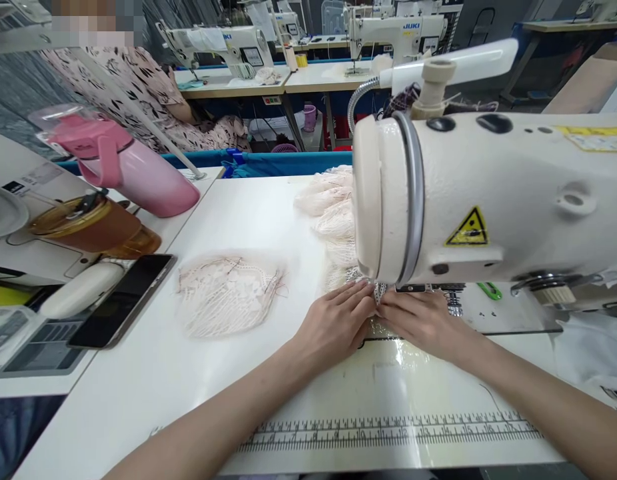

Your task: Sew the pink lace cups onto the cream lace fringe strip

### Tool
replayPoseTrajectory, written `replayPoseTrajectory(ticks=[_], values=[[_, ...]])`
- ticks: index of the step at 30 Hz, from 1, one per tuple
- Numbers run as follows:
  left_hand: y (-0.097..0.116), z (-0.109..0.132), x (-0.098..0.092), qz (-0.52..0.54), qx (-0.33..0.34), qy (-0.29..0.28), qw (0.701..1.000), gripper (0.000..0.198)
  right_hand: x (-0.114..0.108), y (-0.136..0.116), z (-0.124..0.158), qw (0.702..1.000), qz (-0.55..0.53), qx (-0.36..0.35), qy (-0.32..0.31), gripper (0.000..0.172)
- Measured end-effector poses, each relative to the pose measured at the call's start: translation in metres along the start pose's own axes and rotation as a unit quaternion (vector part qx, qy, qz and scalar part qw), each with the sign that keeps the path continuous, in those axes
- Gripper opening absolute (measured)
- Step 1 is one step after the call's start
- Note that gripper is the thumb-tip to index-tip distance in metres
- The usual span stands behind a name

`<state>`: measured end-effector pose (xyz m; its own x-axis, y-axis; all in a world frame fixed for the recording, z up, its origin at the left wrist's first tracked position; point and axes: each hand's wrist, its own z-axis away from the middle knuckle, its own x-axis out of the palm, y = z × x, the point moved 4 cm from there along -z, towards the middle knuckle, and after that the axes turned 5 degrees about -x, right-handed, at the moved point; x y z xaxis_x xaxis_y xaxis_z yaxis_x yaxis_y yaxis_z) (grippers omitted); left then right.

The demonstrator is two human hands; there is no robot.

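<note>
A pale pink lace strip [380,292] lies under the head of a white sewing machine [493,193]. My left hand [338,317] holds the strip from the left, its fingers close together beside the needle area. From the other side my right hand [418,319] grips the same strip, its fingertips nearly touching the left ones. The machine head hides the needle and the presser foot. Behind the left hand, more gathered lace fabric [333,207] is bunched on the table. A separate lace piece [231,293] with loose threads lies flat to the left.
On the left are a black phone [123,303], a pink bottle [133,167] and an amber cup [96,223]. Green thread snips [489,291] lie right of the needle area. A printed ruler [388,432] runs along the front edge. Across from me sits a person [153,100].
</note>
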<state>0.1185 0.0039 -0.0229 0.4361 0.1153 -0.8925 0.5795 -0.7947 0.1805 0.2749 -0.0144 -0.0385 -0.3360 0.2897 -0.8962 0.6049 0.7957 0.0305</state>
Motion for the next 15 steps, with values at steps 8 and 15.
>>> replayPoseTrajectory(ticks=[8,15], values=[[-0.0012,0.004,0.003,-0.012,-0.01,-0.007,1.0,0.032,0.0003,0.0013,0.0047,0.999,-0.03,0.022,0.001,0.018],[-0.0004,0.0047,0.0039,-0.038,0.003,0.014,0.999,0.031,-0.0008,0.0022,0.0058,0.999,-0.013,0.025,-0.02,0.024]])
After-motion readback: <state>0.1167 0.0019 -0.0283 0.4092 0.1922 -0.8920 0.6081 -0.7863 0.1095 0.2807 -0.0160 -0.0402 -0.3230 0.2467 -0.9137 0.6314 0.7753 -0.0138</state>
